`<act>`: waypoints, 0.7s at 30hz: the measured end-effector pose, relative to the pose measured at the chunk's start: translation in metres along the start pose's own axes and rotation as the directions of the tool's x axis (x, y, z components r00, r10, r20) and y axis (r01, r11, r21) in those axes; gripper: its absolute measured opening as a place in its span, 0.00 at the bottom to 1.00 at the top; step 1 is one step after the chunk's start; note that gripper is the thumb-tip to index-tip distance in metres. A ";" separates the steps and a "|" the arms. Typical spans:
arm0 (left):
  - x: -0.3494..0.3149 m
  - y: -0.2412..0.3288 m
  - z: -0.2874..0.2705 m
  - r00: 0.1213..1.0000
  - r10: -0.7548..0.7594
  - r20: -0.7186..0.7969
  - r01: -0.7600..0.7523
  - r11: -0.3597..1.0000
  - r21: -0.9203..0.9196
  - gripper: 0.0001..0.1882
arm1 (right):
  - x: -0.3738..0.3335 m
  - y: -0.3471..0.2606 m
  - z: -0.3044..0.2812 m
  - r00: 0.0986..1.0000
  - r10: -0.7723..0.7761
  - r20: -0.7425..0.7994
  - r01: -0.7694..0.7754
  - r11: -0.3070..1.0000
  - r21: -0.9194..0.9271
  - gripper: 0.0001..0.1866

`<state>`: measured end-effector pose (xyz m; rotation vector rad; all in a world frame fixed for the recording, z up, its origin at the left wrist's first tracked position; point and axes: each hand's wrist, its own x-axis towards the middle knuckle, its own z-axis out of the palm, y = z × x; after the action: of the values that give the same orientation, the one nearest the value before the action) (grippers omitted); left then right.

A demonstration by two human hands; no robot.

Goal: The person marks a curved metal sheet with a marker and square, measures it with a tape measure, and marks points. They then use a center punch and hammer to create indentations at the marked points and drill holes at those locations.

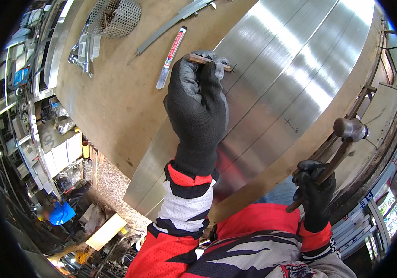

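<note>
The brown worktop (115, 106) carries a long sheet of brushed metal (258, 106), laid diagonally and marked with dark straight lines and small crosses. The right hand (315, 194), in a black glove, is closed around the brown handle of a hammer (340, 154); the hammer head is raised at the upper right end of the handle, to the right of the sheet. The left hand (194, 99), gloved in black and grey, is positioned over the sheet's left edge. A perforated metal basket (122, 18) stands at the far left of the worktop. A caliper (170, 28) lies to its right. A marker (171, 57) lies just left of the left hand. The left hand grips a flat rusty bar (199, 59) between fingers and thumb; its right end is beside a drawn cross (233, 69). Contact between bar and sheet cannot be determined.
</note>
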<state>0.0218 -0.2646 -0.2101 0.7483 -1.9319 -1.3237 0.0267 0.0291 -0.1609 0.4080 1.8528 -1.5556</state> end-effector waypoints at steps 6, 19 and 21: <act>0.000 0.001 0.002 1.000 -0.009 -0.012 0.009 1.000 0.001 0.07 | 0.001 -0.004 0.001 0.999 0.044 0.028 -0.042 0.996 -0.075 0.11; -0.001 0.000 0.003 0.999 0.033 -0.020 -0.032 0.999 0.021 0.07 | 0.003 -0.005 0.005 0.998 0.061 0.003 -0.060 0.992 -0.107 0.11; -0.001 -0.001 0.003 0.999 0.041 -0.015 -0.040 0.999 0.037 0.07 | 0.003 -0.004 0.006 0.998 0.059 0.004 -0.058 0.994 -0.087 0.11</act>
<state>0.0203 -0.2628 -0.2120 0.7312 -1.9535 -1.2577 0.0234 0.0214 -0.1601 0.4130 1.8795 -1.4299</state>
